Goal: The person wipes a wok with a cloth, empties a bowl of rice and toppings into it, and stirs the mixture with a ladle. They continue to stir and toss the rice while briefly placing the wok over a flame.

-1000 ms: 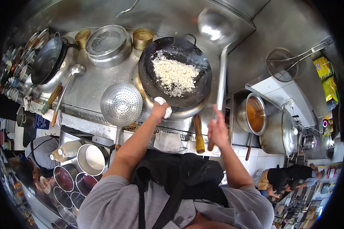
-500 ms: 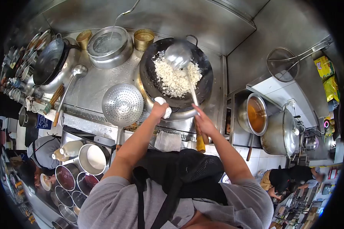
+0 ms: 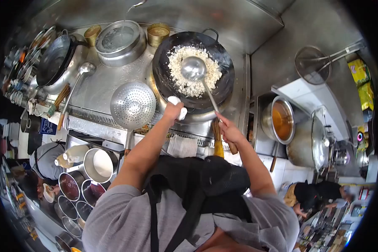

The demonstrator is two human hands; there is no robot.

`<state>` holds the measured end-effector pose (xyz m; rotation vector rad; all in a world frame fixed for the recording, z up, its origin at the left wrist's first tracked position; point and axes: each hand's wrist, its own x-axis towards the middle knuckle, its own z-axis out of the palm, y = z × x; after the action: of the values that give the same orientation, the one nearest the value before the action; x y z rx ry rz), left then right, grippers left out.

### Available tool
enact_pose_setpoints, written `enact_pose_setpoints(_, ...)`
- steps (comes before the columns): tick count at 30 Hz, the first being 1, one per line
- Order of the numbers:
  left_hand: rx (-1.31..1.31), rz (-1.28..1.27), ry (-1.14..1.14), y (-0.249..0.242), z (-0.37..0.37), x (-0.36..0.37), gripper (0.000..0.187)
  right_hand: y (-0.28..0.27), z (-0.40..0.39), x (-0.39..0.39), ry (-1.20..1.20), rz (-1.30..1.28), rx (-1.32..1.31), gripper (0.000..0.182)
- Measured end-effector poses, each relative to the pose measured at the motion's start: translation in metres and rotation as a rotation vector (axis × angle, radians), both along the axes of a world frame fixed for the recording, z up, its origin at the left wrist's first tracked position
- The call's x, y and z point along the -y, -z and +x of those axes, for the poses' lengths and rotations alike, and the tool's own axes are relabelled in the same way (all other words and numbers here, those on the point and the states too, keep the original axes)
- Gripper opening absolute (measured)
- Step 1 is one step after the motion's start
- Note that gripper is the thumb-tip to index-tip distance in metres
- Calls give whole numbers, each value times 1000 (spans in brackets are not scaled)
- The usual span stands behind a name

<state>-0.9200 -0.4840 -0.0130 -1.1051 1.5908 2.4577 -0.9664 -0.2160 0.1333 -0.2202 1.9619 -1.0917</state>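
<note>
My left hand is closed around a folded white cloth at the near rim of a black wok. White rice lies in the wok. My right hand grips the handle of a metal ladle. The ladle's round bowl rests on or just over the middle of the rice, and its wooden handle end sticks out below my hand. A bamboo brush with a yellow handle lies just left of my right hand.
A perforated skimmer lies left of the wok, beside a water-filled pot. Another ladle is further left. A bowl of orange liquid and a large lidded pot stand right. Two people work at the sides.
The ladle's bowl has moved down toward me onto the middle of the rice, and my right hand has shifted down and right. The wok's far side is tipped up more.
</note>
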Motion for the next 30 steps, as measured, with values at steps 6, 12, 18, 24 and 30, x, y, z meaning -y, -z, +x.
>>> enact_pose_setpoints(6,-92,-185,-178,21,-2,-9,35,-58,39,-37,65,44,-332,51)
enact_pose_setpoints(12,6,-103,-55,-30,2,-12,31,-9,-26,-20,78,-63,60,51)
enact_pose_setpoints(18,-55,-152,-70,-5,2,-9,36,-28,3,-19,53,131,-563,49)
enact_pose_setpoints(24,36,-143,16,-35,15,1,44,-19,-52,1,66,-19,-49,46)
enact_pose_setpoints(30,-70,93,-108,-33,98,19,40,-29,-12,-56,-58,217,-642,51)
